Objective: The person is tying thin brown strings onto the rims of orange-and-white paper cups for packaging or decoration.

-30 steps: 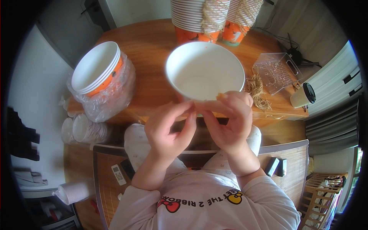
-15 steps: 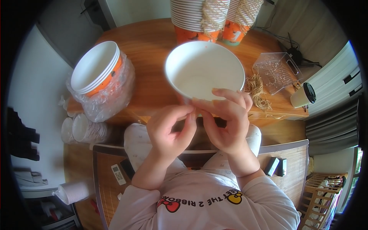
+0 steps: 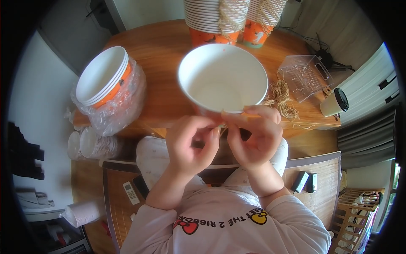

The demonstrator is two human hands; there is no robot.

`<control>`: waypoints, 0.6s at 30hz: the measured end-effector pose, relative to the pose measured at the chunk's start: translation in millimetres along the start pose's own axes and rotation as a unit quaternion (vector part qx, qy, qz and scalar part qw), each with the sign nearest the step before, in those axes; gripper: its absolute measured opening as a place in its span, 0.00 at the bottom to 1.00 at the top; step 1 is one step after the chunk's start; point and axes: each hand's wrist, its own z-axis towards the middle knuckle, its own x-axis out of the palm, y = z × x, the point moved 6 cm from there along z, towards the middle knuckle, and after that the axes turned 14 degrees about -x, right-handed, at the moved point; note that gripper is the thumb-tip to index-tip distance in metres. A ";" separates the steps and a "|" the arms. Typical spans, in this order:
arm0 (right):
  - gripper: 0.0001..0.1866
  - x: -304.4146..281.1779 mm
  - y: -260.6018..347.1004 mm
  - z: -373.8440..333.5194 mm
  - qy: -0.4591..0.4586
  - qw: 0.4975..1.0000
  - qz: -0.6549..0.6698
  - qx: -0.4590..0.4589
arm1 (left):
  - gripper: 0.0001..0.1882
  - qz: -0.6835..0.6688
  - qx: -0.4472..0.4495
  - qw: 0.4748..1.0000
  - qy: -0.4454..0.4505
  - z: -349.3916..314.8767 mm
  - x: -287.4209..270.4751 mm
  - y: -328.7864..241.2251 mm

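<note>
A large white-lined paper bucket (image 3: pixel 222 76) stands at the table's front edge, its mouth tilted toward me. Just below its near rim, my left hand (image 3: pixel 190 142) is closed, thumb and forefinger pinched together. Beside it my right hand (image 3: pixel 256 137) pinches too, its fingertips meeting those of the left. Whatever sits between the fingertips is too small or hidden to make out. The right hand's other fingers overlap the bucket's near rim. Right of the bucket lies a loose bundle of tan twine (image 3: pixel 282 101), close to the right hand.
Two tall stacks of orange-patterned buckets (image 3: pixel 211 37), draped with twine, stand at the back. On the left, nested buckets (image 3: pixel 103 76) sit in a clear plastic bag (image 3: pixel 112 118). A clear plastic box (image 3: pixel 296 70) and a black-lidded cup (image 3: pixel 334 103) occupy the table's right side.
Both hands, still pinched together, have shifted slightly right along the bucket's near rim. The whole table scene sits a little farther left in view.
</note>
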 end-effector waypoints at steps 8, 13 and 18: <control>0.22 3.6 -9.5 -49.9 -0.095 0.970 0.185 0.129 | 0.10 -0.246 -0.178 0.944 0.128 -5.6 35.2 25.4; 0.18 17.9 -15.0 -74.7 -0.230 0.862 0.344 0.292 | 0.09 -0.251 -0.167 0.941 0.151 -9.0 39.7 28.0; 0.18 24.6 -19.1 -87.5 -0.210 0.863 0.339 0.311 | 0.08 -0.233 -0.148 0.951 0.141 -10.7 41.1 38.2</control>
